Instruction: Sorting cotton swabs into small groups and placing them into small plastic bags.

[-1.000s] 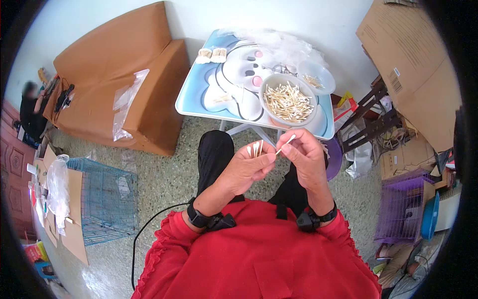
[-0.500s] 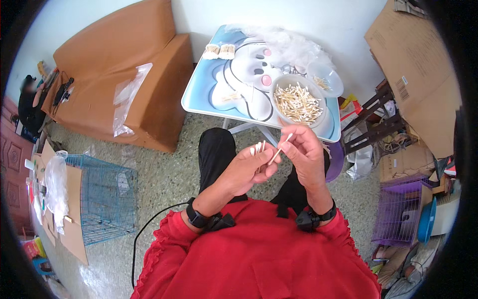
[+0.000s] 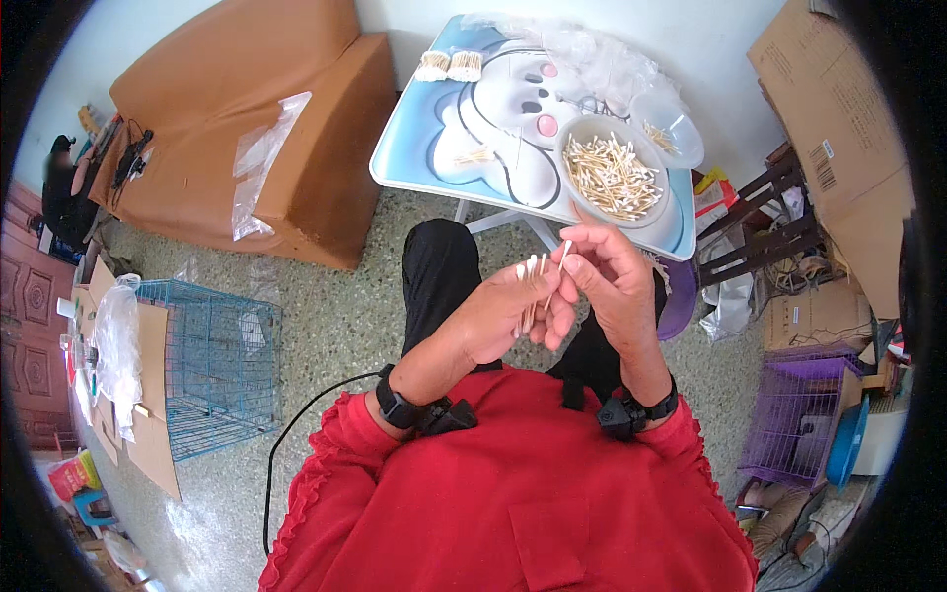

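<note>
Several cotton swabs (image 3: 528,314) are gripped in my left hand (image 3: 498,316), their white tips standing out above and below the fingers. My right hand (image 3: 614,286) pinches a single cotton swab (image 3: 565,254) between thumb and forefinger, right beside the left fingertips. Beyond my hands a round bowl (image 3: 580,202) full of loose cotton swabs (image 3: 614,178) stands on the small folding table (image 3: 414,163). Two packed bundles of swabs (image 3: 449,66) lie at the table's far left. A few loose swabs (image 3: 472,157) rest on its middle.
Behind the bowl are a clear shallow container (image 3: 688,148) with some swabs and crumpled clear plastic bags (image 3: 592,61). A brown sofa (image 3: 326,168) stands at the left, with a blue wire cage (image 3: 222,365) nearer. Cardboard (image 3: 838,148) and a purple cage (image 3: 794,419) are at the right.
The single swab in my right hand has turned more upright against the left fingers. The swabs in my left hand now show lower ends too. The whole view has shifted slightly.
</note>
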Available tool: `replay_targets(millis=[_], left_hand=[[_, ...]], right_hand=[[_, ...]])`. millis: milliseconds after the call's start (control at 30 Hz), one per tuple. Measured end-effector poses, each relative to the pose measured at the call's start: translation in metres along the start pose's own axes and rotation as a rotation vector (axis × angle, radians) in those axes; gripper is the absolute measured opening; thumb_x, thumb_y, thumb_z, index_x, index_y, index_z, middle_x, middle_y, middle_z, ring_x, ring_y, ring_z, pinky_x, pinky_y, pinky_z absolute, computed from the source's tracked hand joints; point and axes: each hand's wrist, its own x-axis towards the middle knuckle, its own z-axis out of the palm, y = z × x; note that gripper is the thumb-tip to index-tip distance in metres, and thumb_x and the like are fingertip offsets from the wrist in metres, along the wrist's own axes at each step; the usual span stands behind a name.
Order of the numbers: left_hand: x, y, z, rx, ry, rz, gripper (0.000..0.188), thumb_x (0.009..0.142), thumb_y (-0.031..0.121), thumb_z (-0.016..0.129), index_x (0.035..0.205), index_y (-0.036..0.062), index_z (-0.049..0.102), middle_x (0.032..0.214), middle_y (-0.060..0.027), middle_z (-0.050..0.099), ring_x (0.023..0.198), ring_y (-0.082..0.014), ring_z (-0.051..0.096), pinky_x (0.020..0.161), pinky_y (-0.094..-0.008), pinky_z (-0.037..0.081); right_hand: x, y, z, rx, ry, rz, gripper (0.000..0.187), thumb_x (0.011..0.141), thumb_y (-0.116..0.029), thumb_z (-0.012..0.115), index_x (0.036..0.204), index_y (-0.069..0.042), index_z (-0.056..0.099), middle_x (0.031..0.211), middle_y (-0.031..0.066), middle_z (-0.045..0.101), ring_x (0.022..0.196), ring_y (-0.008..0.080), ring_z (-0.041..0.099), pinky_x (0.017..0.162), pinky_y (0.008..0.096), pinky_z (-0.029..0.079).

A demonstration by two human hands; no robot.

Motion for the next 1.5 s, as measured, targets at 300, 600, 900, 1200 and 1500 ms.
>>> replay_targets(millis=[300,600,900,1200,1500], left_hand=[[0.008,-0.014,-0.003,-0.090,0.039,0.088,0.033,0.094,0.036,0.039,0.085,0.0067,0.053,0.074,-0.0092,0.060,0.065,-0.0189,0.060,0.057,-0.0273,0.048],[0.009,-0.006,0.000,-0.130,0.068,0.009,0.022,0.093,0.031,0.047,0.087,0.0100,0.051,0.065,-0.0001,0.049,0.051,-0.0072,0.042,0.043,-0.0192,0.030],[0.009,-0.007,-0.007,-0.078,0.020,-0.057,0.017,0.091,0.028,0.051,0.094,0.0115,0.050,0.058,0.0021,0.042,0.041,-0.0046,0.029,0.038,-0.0184,0.022],[0.002,0.022,-0.032,-0.073,0.169,0.198,0.029,0.092,0.027,0.047,0.096,-0.0004,0.055,0.074,-0.0029,0.054,0.055,-0.0092,0.043,0.046,-0.0204,0.035],[-0.011,0.039,-0.045,-0.226,0.039,0.078,0.016,0.092,0.019,0.049,0.096,0.0060,0.058,0.065,0.0003,0.050,0.043,-0.0033,0.033,0.037,-0.0159,0.025]], right_hand=[[-0.007,0.002,-0.005,0.048,-0.090,0.137,0.017,0.087,-0.007,0.054,0.102,0.000,0.058,0.081,0.0029,0.060,0.072,0.0078,0.055,0.065,0.0229,0.046],[0.000,0.008,-0.004,-0.099,-0.102,-0.005,0.015,0.087,-0.008,0.052,0.097,0.001,0.060,0.091,0.0077,0.061,0.080,0.0137,0.058,0.072,0.0257,0.046],[0.005,0.004,-0.008,-0.266,-0.137,-0.192,0.017,0.085,-0.010,0.053,0.095,0.001,0.062,0.097,0.0123,0.062,0.089,0.0205,0.059,0.078,0.0295,0.046],[0.047,0.022,-0.086,-0.668,0.107,-0.090,0.016,0.077,-0.010,0.057,0.092,-0.008,0.063,0.094,0.0105,0.061,0.086,0.0258,0.059,0.073,0.0348,0.047],[0.094,0.070,-0.094,-1.234,-0.033,-0.011,0.015,0.073,-0.020,0.061,0.083,-0.009,0.064,0.084,0.0105,0.059,0.085,0.0286,0.056,0.074,0.0408,0.046]])
